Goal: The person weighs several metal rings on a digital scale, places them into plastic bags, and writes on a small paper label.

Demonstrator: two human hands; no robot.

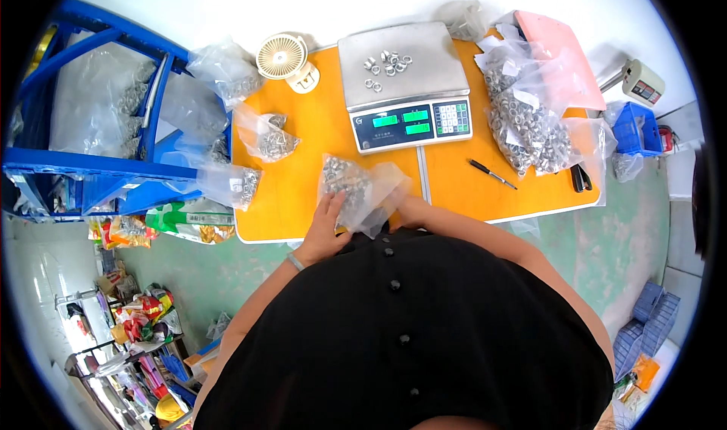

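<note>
Nearest is a black cloth top [401, 301] with a row of round, glossy buttons. Just beyond it, at the near edge of the table [291, 203], the left hand [326, 229] is clamped on the lower left side of a clear plastic bag [346, 181], its thin, crinkled film bulging over short metal rings. The right hand [411, 212] is at the bag's loose, cloudy end, apart from the left; film hides its fingertips, so I cannot tell how tightly it grips. Farther along the smooth orange surface lie a slim dark pen [492, 174] and, to the left, a smaller lumpy bag [269, 137]. Large, pebbly-looking bags [522, 127] slump at right. Beyond, loose shiny rings [391, 68] sit on the scale's flat brushed-metal pan [439, 70], beside a cream fan [284, 57] with a round ribbed grille.
</note>
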